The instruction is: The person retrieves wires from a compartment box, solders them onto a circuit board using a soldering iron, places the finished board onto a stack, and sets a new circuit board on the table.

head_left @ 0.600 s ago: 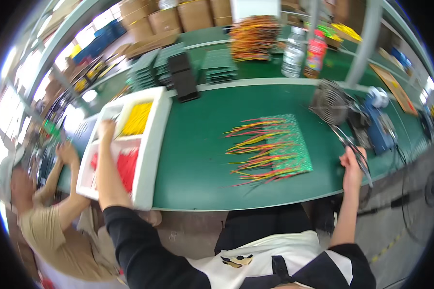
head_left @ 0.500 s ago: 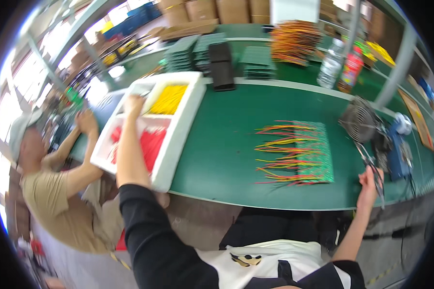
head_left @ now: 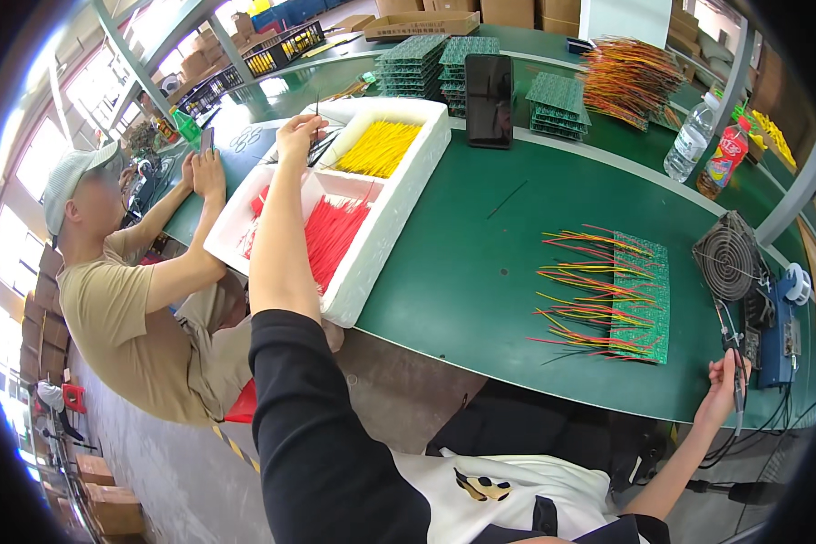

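My left hand (head_left: 299, 139) is closed in a pinch over the far compartment of a white foam box (head_left: 406, 210). Thin black wires (head_left: 318, 152) show at its fingertips; how many it grips I cannot tell. Yellow wires (head_left: 378, 150) and red wires (head_left: 337, 238) fill other compartments of the box. At the table's right end, my right hand (head_left: 720, 388) is wrapped round a soldering iron (head_left: 739, 379), whose front end points away toward a small fan (head_left: 728, 261). Between my hands lies a green circuit board (head_left: 644, 299), with red, yellow and black wires sticking out to its left.
Behind stand stacked green boards (head_left: 412, 65), a black phone (head_left: 489, 100), a pile of wired boards (head_left: 627, 80), a water bottle (head_left: 693, 138) and a red-labelled bottle (head_left: 725, 156). A blue soldering station (head_left: 776, 337) is at right. A co-worker (head_left: 140, 304) sits at left.
The view has swung left, so the table sits farther right. My left hand has risen out of the box's far compartment with black wire at its fingertips. My right hand still holds the iron.
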Demonstrator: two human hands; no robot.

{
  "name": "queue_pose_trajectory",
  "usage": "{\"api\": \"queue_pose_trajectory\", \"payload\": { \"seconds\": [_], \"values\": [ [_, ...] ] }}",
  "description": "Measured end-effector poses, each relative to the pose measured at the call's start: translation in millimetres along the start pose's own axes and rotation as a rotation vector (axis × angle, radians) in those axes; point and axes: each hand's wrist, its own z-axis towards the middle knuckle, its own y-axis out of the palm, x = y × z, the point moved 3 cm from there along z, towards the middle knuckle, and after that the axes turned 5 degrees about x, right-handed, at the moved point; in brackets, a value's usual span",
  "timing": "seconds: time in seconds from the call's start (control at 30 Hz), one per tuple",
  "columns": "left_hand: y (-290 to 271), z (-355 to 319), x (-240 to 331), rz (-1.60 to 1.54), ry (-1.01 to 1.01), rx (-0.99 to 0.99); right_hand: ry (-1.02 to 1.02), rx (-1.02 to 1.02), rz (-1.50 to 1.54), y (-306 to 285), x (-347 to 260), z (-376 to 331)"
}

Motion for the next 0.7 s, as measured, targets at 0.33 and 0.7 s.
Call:
{"api": "queue_pose_trajectory", "payload": {
  "seconds": [0.33,0.7],
  "values": [
    [-56,100,-65,1.248,0.247,-0.008,0.031,-0.02,0.066,10,1,-3],
    [-4,37,-34,1.204,0.272,-0.033,0.013,0.04,0.08,0,-4,-4]
  ]
}}
